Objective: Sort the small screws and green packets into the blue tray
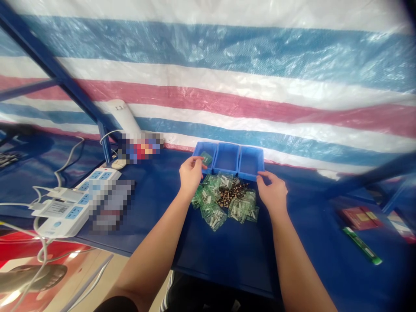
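Observation:
My left hand [191, 174] is at the front left corner of the left blue bin [196, 150], fingers closed at the edge of a small green plastic packet [206, 157] just over the bin. My right hand [273, 190] has its thumb and forefinger together at the front right corner of the right blue bin [252, 176]. Between these two stands the middle blue bin [226, 158]. In front of the bins lies a heap of green packets [212, 208] of small silvery pins. Loose dark and brass-coloured screw-like pieces [229, 196] are piled among them.
A white power strip [69, 214] with cables and a blurred-out flat object [113, 206] lie at the left. A white cylinder [125, 119] stands behind. On the right are a dark red box [360, 217] and a green strip-shaped pack [362, 246]. Striped sheeting [227, 99] hangs behind the table.

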Demonstrator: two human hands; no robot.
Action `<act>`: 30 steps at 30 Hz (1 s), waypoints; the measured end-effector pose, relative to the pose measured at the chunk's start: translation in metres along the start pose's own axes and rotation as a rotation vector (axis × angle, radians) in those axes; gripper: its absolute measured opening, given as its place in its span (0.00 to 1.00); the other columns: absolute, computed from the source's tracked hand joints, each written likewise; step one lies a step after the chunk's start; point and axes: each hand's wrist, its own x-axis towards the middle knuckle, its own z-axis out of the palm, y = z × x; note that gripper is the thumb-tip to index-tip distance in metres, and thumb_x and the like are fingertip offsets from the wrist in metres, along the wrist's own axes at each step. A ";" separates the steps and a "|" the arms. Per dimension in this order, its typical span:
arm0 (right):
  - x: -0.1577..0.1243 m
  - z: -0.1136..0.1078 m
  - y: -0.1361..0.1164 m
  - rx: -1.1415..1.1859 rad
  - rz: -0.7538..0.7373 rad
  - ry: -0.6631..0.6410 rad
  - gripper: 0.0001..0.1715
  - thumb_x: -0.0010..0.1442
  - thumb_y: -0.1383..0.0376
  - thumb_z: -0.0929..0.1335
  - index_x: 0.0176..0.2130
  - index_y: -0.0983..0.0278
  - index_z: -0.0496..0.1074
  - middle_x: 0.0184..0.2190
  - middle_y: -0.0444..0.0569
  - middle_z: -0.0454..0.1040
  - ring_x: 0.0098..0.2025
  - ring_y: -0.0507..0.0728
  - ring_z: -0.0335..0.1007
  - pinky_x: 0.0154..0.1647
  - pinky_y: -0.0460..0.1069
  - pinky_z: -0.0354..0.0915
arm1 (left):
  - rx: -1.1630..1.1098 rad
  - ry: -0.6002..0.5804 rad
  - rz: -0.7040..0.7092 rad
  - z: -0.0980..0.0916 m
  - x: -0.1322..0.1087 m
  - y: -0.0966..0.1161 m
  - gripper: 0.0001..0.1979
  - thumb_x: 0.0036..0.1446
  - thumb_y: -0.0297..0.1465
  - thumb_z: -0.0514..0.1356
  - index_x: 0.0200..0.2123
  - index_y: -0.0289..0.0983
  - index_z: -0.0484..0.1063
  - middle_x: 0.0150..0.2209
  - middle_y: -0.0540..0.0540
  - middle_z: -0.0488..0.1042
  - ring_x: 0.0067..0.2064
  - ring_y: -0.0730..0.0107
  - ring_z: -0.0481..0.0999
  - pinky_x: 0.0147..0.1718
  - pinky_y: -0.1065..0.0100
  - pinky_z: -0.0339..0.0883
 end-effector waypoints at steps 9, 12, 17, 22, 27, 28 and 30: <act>0.002 0.003 0.008 0.024 -0.045 -0.020 0.12 0.57 0.59 0.67 0.37 0.57 0.79 0.47 0.51 0.78 0.52 0.66 0.70 0.56 0.63 0.61 | 0.517 0.168 0.207 -0.005 0.006 -0.009 0.16 0.56 0.34 0.59 0.48 0.39 0.75 0.53 0.38 0.71 0.55 0.50 0.70 0.56 0.53 0.61; 0.005 0.004 0.011 0.034 -0.061 -0.036 0.13 0.57 0.59 0.67 0.38 0.58 0.79 0.48 0.52 0.78 0.53 0.65 0.70 0.57 0.62 0.61 | 0.452 0.058 0.246 -0.005 0.017 -0.023 0.14 0.59 0.33 0.56 0.45 0.37 0.76 0.49 0.41 0.75 0.54 0.57 0.72 0.57 0.58 0.62; 0.010 0.002 0.017 0.057 -0.077 -0.097 0.13 0.57 0.58 0.67 0.39 0.59 0.79 0.50 0.54 0.77 0.52 0.64 0.72 0.57 0.60 0.62 | 0.488 0.040 0.235 -0.009 0.026 -0.031 0.18 0.61 0.36 0.54 0.49 0.33 0.75 0.54 0.37 0.73 0.58 0.54 0.70 0.60 0.56 0.60; 0.011 -0.001 0.019 0.042 -0.087 -0.141 0.13 0.57 0.57 0.67 0.38 0.58 0.79 0.49 0.52 0.77 0.51 0.63 0.73 0.55 0.61 0.63 | 0.512 0.047 0.220 -0.011 0.023 -0.024 0.18 0.60 0.36 0.56 0.49 0.34 0.75 0.54 0.38 0.73 0.58 0.53 0.70 0.60 0.56 0.60; 0.010 -0.004 0.018 0.019 -0.078 -0.144 0.12 0.57 0.57 0.67 0.38 0.57 0.79 0.49 0.51 0.77 0.49 0.64 0.74 0.54 0.61 0.64 | 0.545 0.054 0.210 -0.012 0.019 -0.021 0.17 0.56 0.35 0.59 0.46 0.35 0.77 0.49 0.38 0.75 0.53 0.53 0.73 0.58 0.57 0.62; 0.009 -0.004 0.018 0.012 -0.070 -0.134 0.13 0.57 0.58 0.67 0.39 0.57 0.79 0.49 0.51 0.77 0.48 0.64 0.74 0.53 0.62 0.64 | 0.554 0.063 0.209 -0.012 0.019 -0.022 0.17 0.56 0.35 0.59 0.46 0.35 0.76 0.49 0.38 0.74 0.53 0.53 0.73 0.58 0.57 0.62; 0.009 -0.003 0.017 0.003 -0.061 -0.121 0.13 0.58 0.58 0.67 0.39 0.57 0.79 0.50 0.51 0.77 0.48 0.64 0.74 0.53 0.62 0.64 | 0.561 0.096 0.208 -0.011 0.020 -0.024 0.19 0.57 0.35 0.58 0.49 0.34 0.75 0.51 0.37 0.73 0.55 0.53 0.72 0.59 0.57 0.62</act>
